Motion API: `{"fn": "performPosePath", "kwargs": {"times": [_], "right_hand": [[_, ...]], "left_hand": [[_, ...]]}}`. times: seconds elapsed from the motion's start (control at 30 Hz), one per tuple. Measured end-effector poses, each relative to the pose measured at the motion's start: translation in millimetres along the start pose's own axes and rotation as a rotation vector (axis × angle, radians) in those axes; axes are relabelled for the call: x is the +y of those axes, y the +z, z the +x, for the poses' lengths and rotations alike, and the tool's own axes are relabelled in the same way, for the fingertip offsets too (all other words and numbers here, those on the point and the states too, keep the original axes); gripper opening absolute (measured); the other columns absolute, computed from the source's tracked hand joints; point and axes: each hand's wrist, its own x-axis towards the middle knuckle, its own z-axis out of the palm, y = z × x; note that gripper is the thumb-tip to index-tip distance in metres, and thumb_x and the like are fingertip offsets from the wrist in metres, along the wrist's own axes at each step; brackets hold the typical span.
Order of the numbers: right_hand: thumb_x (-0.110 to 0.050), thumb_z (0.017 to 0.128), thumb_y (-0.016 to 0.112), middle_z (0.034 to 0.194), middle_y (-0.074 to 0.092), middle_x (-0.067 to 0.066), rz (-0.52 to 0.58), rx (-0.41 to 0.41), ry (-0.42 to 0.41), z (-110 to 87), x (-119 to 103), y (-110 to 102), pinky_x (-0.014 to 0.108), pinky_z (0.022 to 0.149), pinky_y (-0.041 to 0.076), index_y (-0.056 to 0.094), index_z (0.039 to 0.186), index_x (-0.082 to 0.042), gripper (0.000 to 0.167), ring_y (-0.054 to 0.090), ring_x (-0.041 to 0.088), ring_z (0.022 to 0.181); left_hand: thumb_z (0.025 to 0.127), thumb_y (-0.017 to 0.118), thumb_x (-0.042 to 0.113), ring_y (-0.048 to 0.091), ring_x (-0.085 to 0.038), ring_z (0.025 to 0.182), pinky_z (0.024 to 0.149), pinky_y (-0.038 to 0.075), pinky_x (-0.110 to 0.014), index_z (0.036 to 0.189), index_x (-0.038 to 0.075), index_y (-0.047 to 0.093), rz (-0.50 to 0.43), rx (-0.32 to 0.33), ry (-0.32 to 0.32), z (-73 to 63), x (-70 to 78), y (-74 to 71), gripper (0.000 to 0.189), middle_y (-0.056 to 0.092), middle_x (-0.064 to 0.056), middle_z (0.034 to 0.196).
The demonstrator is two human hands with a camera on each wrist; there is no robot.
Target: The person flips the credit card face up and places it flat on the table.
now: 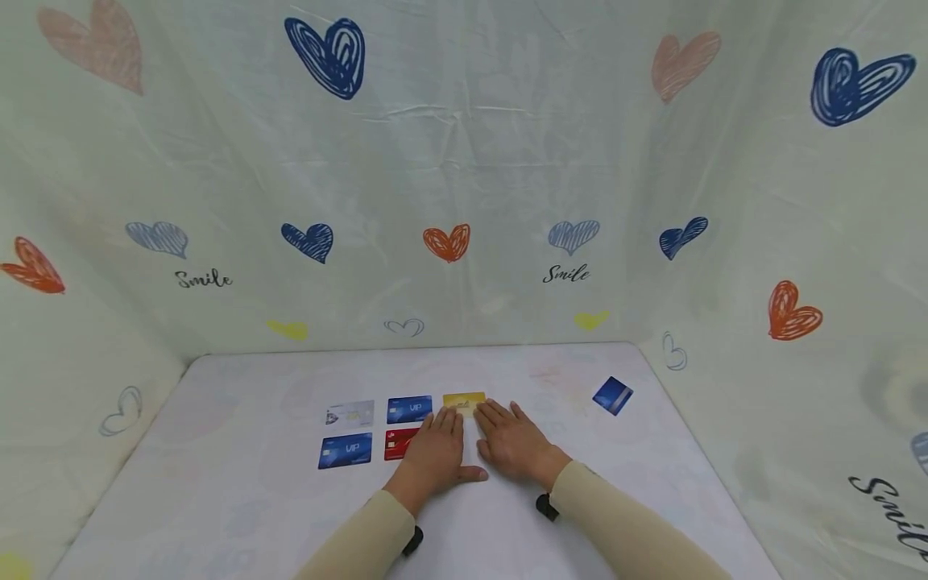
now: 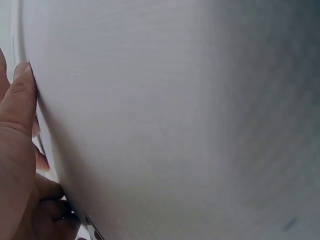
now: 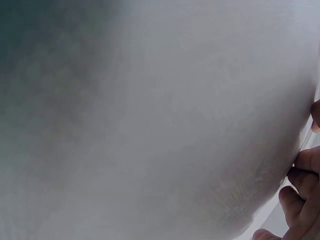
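A yellow card (image 1: pixel 462 399) lies on the white table, and the fingertips of both hands touch its near edge. My left hand (image 1: pixel 437 453) rests palm down with straight fingers and the thumb spread to the right, partly covering a red card (image 1: pixel 397 444). On the other side, my right hand (image 1: pixel 513 441) also lies flat, its fingers pointing to the yellow card. A blue VIP card (image 1: pixel 409 409) is just left of the yellow one. In the left wrist view the left hand (image 2: pixel 17 135) shows at the left edge; fingers of the right hand (image 3: pixel 302 195) appear in the right wrist view.
A silver-grey card (image 1: pixel 350 413) and another blue VIP card (image 1: pixel 345 451) lie at the left of the group. Apart at the right, a blue card with a stripe (image 1: pixel 612 395) lies turned. Behind the table (image 1: pixel 239 499) hangs a curtain (image 1: pixel 493 185) printed with hearts.
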Motion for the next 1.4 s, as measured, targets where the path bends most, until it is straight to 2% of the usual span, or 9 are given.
{"fn": "performPosePath", "kwargs": {"times": [0.23,0.47,0.63,0.87,1.03,1.23,1.4], "right_hand": [[-0.046,0.111,0.045,0.17,0.039,0.007,0.009,-0.014,0.012,-5.6,4.0,-1.6,0.055,0.127,0.029,0.041,0.162,-0.008,0.064,0.033,0.026,0.159],[-0.053,0.109,0.049,0.17,0.038,0.009,0.068,-0.011,0.074,-16.7,21.3,-2.5,0.058,0.128,0.026,0.04,0.162,-0.006,0.071,0.031,0.029,0.16],[-0.05,0.108,0.055,0.169,0.037,0.016,0.129,0.022,0.135,-34.4,49.0,-3.0,0.061,0.127,0.024,0.038,0.161,-0.001,0.074,0.03,0.036,0.159],[-0.042,0.107,0.06,0.164,0.037,0.03,0.154,0.127,0.237,-72.5,112.5,3.6,0.071,0.121,0.027,0.038,0.157,0.01,0.076,0.033,0.049,0.154],[-0.05,0.105,0.06,0.162,0.035,0.037,0.191,0.132,0.345,-96.8,146.9,10.3,0.077,0.118,0.023,0.037,0.153,0.016,0.085,0.033,0.056,0.15],[-0.062,0.103,0.054,0.162,0.031,0.04,0.212,0.103,0.383,-111.8,168.3,21.1,0.078,0.118,0.021,0.035,0.153,0.019,0.097,0.029,0.059,0.15],[-0.057,0.106,0.053,0.159,0.037,0.039,0.187,0.101,0.384,-118.7,165.2,23.4,0.078,0.117,0.023,0.039,0.152,0.017,0.088,0.033,0.059,0.148]], "left_hand": [[0.087,0.062,0.081,0.034,-0.033,0.158,0.128,0.029,-0.051,0.16,0.002,0.041,-0.044,-0.017,-0.012,1.2,1.7,0.4,0.11,0.039,-0.016,0.168],[0.086,0.062,0.081,0.033,-0.033,0.159,0.128,0.028,-0.05,0.161,0.002,0.04,-0.058,-0.016,-0.028,5.7,1.8,6.0,0.111,0.038,-0.016,0.169],[0.085,0.063,0.081,0.033,-0.032,0.159,0.128,0.028,-0.051,0.161,0.004,0.04,-0.051,-0.019,-0.034,5.2,3.2,6.2,0.111,0.038,-0.014,0.169],[0.085,0.065,0.08,0.033,-0.031,0.159,0.129,0.027,-0.05,0.162,0.005,0.038,-0.039,-0.026,-0.043,2.9,5.1,2.8,0.111,0.038,-0.013,0.169],[0.085,0.063,0.082,0.033,-0.03,0.159,0.129,0.028,-0.049,0.162,0.005,0.039,-0.027,-0.023,-0.048,3.3,3.9,2.8,0.111,0.038,-0.013,0.169],[0.085,0.062,0.083,0.032,-0.031,0.16,0.129,0.027,-0.049,0.163,0.005,0.038,-0.033,-0.034,-0.05,4.4,1.5,4.8,0.112,0.037,-0.013,0.17],[0.085,0.063,0.082,0.031,-0.031,0.16,0.129,0.027,-0.049,0.163,0.006,0.037,-0.039,-0.038,-0.057,3.7,2.3,4.4,0.112,0.037,-0.012,0.17]]}}
